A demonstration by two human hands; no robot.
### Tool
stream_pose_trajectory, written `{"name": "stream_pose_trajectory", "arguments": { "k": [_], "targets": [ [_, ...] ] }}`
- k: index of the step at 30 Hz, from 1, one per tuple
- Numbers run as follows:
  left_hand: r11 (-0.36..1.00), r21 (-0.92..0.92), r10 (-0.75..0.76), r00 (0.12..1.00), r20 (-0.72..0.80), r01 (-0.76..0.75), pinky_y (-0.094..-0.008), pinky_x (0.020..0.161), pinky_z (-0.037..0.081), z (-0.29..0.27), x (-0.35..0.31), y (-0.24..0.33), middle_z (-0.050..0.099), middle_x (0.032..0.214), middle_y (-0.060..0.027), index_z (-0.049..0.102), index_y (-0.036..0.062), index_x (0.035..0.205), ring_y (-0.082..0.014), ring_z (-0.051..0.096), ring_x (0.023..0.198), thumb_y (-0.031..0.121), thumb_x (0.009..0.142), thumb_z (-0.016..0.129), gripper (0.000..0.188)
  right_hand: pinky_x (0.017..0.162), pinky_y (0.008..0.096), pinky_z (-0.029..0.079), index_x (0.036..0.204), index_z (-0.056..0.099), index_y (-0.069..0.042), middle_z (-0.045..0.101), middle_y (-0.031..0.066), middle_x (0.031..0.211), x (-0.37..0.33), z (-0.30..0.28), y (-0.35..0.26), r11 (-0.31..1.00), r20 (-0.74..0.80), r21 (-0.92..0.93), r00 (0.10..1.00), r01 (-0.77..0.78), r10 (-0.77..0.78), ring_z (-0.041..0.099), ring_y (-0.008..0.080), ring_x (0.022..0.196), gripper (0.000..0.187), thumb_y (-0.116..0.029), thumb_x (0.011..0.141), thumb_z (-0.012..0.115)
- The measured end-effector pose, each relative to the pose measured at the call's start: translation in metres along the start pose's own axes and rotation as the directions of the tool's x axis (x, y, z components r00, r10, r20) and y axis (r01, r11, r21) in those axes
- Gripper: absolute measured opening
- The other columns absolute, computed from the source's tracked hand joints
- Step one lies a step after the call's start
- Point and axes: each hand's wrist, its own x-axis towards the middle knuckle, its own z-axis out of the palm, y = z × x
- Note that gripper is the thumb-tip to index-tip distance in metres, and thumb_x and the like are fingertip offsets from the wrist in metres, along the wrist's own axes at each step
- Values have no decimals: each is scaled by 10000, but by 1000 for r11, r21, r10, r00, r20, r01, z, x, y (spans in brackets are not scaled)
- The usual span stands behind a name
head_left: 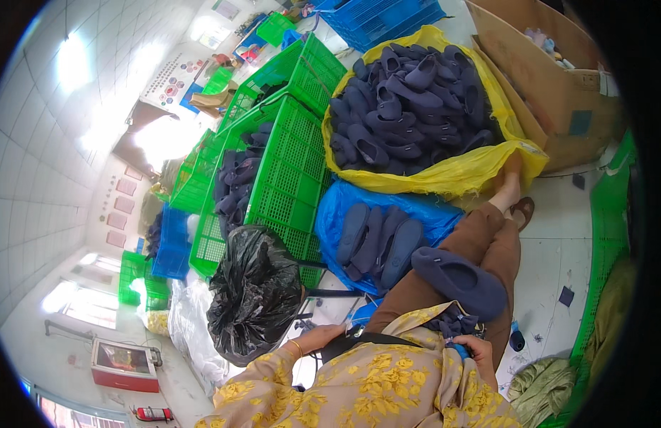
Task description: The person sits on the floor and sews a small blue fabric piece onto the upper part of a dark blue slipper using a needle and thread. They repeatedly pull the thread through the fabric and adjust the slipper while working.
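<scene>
On my lap, across my brown trousers, lies one dark navy foam clog [460, 284]. My left hand [322, 338] is at my left side, fingers bent and closed near a dark strap [348, 344]. What its fingertips pinch is too small to make out. My right hand [480, 351] is curled at my waist beside dark navy scraps [455, 321]. A bit of blue shows at its fingers, the rest hidden by the hand. Ahead of my knees, several navy clogs [379, 241] lie in a row on a blue plastic sheet [330, 207].
A yellow sack [416, 182] heaped with navy clogs stands ahead. Green crates [291, 171], one with clogs in it, line the left, beside a black plastic bag [252, 292]. Cardboard boxes [537, 93] stand at the far right. Scraps [566, 295] dot the floor.
</scene>
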Motion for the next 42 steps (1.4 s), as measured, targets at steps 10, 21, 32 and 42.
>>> {"name": "stream_pose_trajectory", "arguments": {
  "k": [10,21,32,42],
  "targets": [
    [797,458,439,898,7,-393,-401,885,456,28,14,44,648,1139,-169,617,63,1184,-342,605,1036,355,995,474,377,613,209,434,964,688,-20,662,21,803,-3,2,-5,1000,-38,17,999,3,-3,552,55,678,336,-206,727,836],
    [267,875,409,870,276,-403,-530,681,465,25,35,20,640,913,-154,395,308,1436,-388,600,870,249,992,385,448,629,224,452,989,676,-10,681,38,830,-9,-1,6,999,-44,-31,999,-14,13,576,70,698,312,-209,766,767],
    [697,650,68,930,361,-303,-565,991,366,13,54,13,577,1276,-202,218,350,1508,-431,479,1225,499,1017,175,515,693,264,495,1014,674,-23,702,86,908,-11,-2,-4,991,-22,-127,999,-47,44,651,148,775,325,-192,748,750],
    [437,797,81,900,428,-417,-717,982,293,13,49,24,489,1417,-146,155,366,1525,-415,425,1302,374,1024,208,504,665,257,487,1003,668,-17,698,87,889,-16,2,-4,992,-78,-104,995,-72,63,645,148,748,306,-133,736,761]
  ]
}}
